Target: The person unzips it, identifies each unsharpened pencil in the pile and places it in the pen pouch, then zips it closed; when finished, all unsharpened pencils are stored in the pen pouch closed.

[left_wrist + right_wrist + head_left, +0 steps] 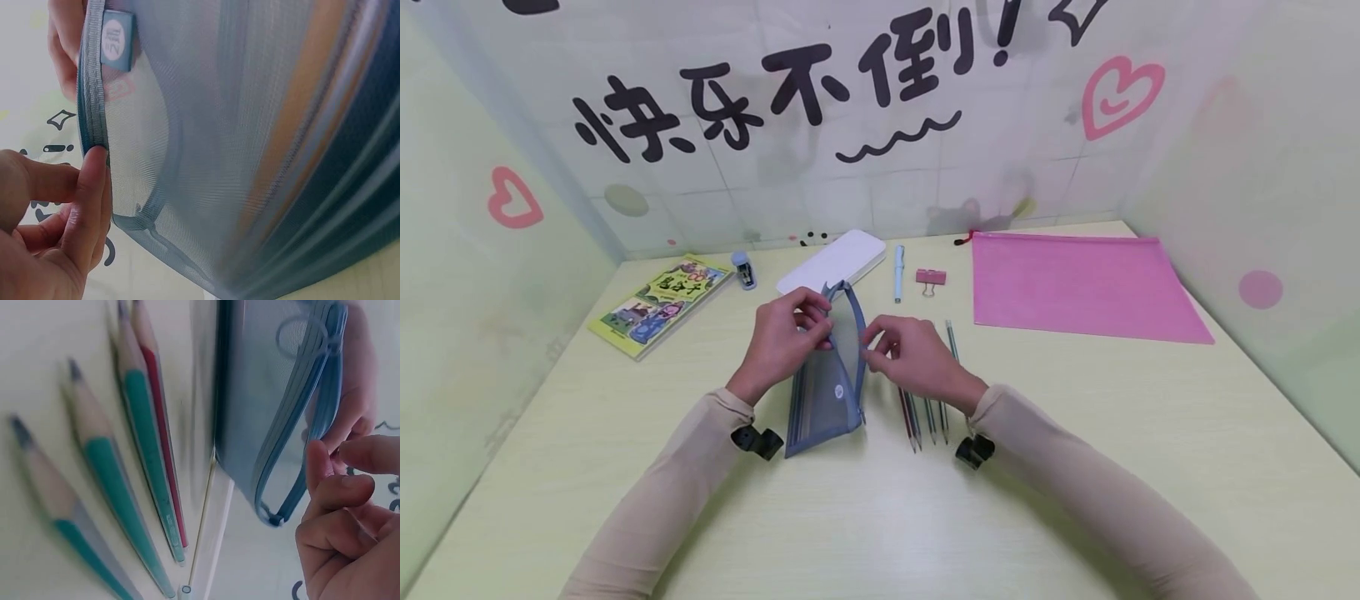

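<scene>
A blue-grey mesh zip pouch [822, 404] stands on the table with its zipped mouth spread apart. My left hand [784, 337] pinches the left edge of that mouth near its far end. On the opposite edge, my right hand [917, 354] pinches the rim between thumb and fingers. Long orange and grey strips [294, 106] show through the mesh in the left wrist view; what they are I cannot tell. Several pencils [150, 450], green-sided and one red, lie beside the pouch, partly under my right hand in the head view.
Behind the pouch lie a white case [842, 260], a light blue pen [898, 275] and a pink binder clip [931, 277]. A pink folder [1075, 287] is at the right. At the left are a yellow-green book [662, 304] and a small blue-capped sharpener-like item [743, 270].
</scene>
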The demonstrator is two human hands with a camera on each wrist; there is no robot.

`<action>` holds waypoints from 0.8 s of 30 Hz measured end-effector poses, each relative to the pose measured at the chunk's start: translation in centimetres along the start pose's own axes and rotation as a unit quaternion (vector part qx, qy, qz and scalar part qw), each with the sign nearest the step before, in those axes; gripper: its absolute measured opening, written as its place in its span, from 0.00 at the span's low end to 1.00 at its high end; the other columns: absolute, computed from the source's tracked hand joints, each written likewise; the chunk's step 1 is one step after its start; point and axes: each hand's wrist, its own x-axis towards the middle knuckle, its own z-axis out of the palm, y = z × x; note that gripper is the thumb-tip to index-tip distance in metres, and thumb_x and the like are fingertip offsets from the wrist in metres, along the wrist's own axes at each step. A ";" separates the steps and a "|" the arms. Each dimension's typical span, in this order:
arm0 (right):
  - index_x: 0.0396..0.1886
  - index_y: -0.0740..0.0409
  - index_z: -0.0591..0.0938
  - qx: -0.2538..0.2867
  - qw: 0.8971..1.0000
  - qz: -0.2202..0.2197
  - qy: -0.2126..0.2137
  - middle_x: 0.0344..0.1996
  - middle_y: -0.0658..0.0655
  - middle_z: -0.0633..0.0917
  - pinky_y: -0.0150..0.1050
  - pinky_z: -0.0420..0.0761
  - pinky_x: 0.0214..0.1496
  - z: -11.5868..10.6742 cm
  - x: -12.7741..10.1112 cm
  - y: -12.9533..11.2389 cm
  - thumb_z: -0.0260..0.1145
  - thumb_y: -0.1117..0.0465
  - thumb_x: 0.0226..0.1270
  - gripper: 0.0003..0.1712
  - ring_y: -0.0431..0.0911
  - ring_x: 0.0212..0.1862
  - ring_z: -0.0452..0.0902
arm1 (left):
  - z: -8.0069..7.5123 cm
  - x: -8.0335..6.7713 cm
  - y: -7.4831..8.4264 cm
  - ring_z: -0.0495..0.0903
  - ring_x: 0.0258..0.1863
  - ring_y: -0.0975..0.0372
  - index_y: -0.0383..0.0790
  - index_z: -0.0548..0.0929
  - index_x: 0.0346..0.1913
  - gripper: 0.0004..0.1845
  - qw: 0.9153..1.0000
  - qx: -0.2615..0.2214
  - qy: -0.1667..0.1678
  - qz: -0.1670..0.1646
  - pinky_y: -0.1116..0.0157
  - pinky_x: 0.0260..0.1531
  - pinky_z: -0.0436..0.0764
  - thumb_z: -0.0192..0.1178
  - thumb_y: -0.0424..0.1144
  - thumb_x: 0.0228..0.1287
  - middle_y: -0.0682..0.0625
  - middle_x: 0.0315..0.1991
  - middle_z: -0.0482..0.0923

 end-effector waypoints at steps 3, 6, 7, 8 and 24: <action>0.47 0.55 0.77 0.040 0.997 0.023 -0.057 0.35 0.56 0.90 0.34 0.76 0.25 0.2 -1.5 -0.4 0.66 0.56 0.69 0.12 0.47 0.23 0.80 | -0.1 0.0 0.0 0.84 0.30 0.58 0.34 0.80 0.48 0.10 1.000 -0.005 0.000 0.002 0.58 0.33 0.91 0.63 0.28 0.66 0.40 0.38 0.80; 0.49 0.54 0.72 0.082 0.988 0.045 -0.124 0.42 0.56 0.90 0.37 0.79 0.24 0.9 -2.9 -0.7 0.71 0.53 0.66 0.20 0.52 0.21 0.84 | -0.2 -0.1 0.0 0.84 0.29 0.59 0.34 0.80 0.48 0.10 1.000 -0.008 0.003 0.004 0.58 0.33 0.91 0.63 0.28 0.66 0.40 0.38 0.81; 0.49 0.54 0.71 0.090 0.985 0.049 -0.139 0.43 0.56 0.89 0.37 0.80 0.23 1.2 -3.2 -0.8 0.73 0.53 0.64 0.22 0.53 0.20 0.84 | -0.3 -0.1 0.0 0.84 0.29 0.59 0.34 0.80 0.48 0.10 1.000 -0.009 0.004 0.005 0.58 0.33 0.91 0.63 0.28 0.66 0.40 0.37 0.81; 0.48 0.54 0.70 0.093 0.983 0.046 -0.149 0.43 0.55 0.89 0.38 0.80 0.22 1.5 -3.5 -0.9 0.73 0.54 0.63 0.23 0.54 0.18 0.84 | -0.4 -0.1 0.0 0.84 0.29 0.59 0.33 0.80 0.48 0.10 1.000 -0.010 0.006 0.006 0.59 0.32 0.91 0.63 0.28 0.66 0.39 0.37 0.81; 0.32 0.53 0.82 0.039 0.994 -0.057 -0.084 0.29 0.50 0.84 0.28 0.71 0.21 1.6 -4.0 -0.8 0.72 0.63 0.63 0.05 0.36 0.17 0.69 | -0.9 0.0 -0.2 0.83 0.28 0.62 0.33 0.80 0.48 0.09 1.000 -0.018 0.016 0.015 0.61 0.31 0.91 0.63 0.28 0.65 0.41 0.37 0.80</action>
